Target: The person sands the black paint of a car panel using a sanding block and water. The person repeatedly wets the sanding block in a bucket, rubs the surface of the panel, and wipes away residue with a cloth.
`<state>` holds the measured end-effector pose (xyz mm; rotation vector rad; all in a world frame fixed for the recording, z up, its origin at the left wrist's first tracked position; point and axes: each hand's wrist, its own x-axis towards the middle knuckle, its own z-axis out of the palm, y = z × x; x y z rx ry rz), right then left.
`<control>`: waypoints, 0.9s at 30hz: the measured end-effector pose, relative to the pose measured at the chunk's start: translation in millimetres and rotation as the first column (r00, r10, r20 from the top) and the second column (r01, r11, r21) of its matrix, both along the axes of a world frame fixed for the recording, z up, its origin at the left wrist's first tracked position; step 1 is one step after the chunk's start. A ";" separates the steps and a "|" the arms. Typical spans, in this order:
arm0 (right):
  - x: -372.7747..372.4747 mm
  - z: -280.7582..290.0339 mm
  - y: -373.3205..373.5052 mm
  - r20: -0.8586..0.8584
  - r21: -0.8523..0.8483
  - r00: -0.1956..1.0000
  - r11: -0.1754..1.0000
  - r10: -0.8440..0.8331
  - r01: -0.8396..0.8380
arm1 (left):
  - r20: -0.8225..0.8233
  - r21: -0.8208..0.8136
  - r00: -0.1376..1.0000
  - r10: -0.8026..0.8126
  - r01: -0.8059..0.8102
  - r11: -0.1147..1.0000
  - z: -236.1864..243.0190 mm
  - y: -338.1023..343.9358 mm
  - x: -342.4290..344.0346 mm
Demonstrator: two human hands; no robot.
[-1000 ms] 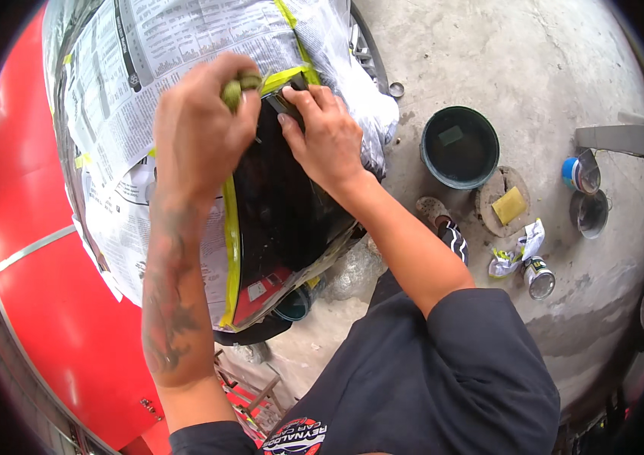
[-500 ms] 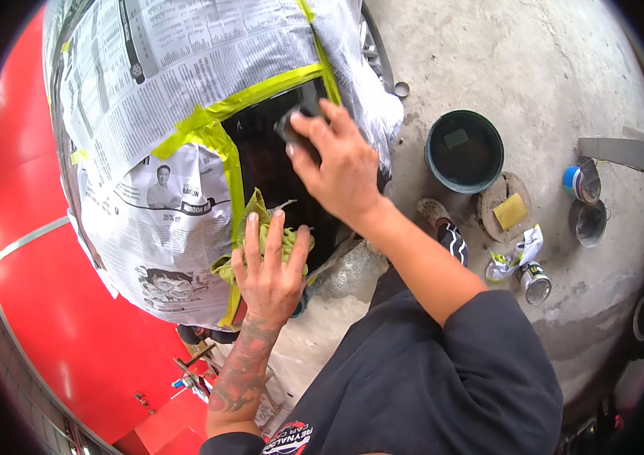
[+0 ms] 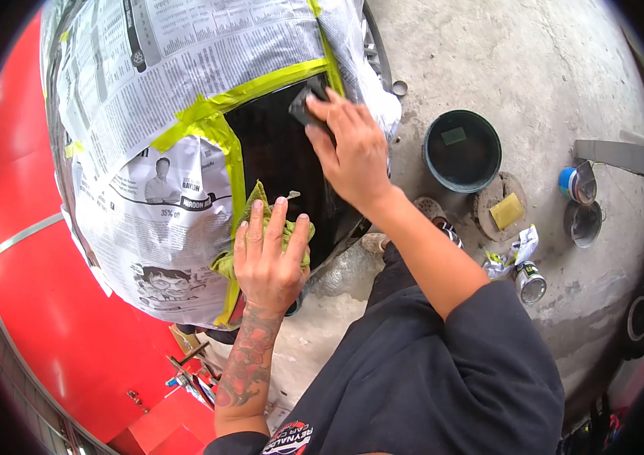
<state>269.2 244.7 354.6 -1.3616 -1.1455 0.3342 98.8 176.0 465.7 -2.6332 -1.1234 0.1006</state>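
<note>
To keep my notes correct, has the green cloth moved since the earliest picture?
Yes: against the black panel, the green cloth has moved from near the upper end down to the lower left edge, under the left hand.

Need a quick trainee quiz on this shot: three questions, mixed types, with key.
1. What lies directly under the left hand?
A) green cloth
B) bucket
C) tyre

2. True or false: the right hand holds a dark block.

3. What does the yellow pad rest on?

Key: 1. A. 2. True. 3. A rounded slab.
</note>
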 end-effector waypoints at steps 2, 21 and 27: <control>0.0 -4.4 -0.7 0.026 0.010 1.000 1.000 0.012 -0.012 | 0.000 -0.003 1.000 0.000 0.000 1.000 0.1 0.3 0.7; -4.5 -18.0 8.3 -0.061 0.047 0.997 0.998 -0.039 0.042 | 0.029 0.009 1.000 0.009 -0.009 1.000 -2.1 0.0 2.0; -5.1 -19.1 11.7 -0.112 0.026 0.994 0.999 -0.015 0.018 | 0.022 0.028 1.000 0.008 -0.009 1.000 -3.3 1.4 1.9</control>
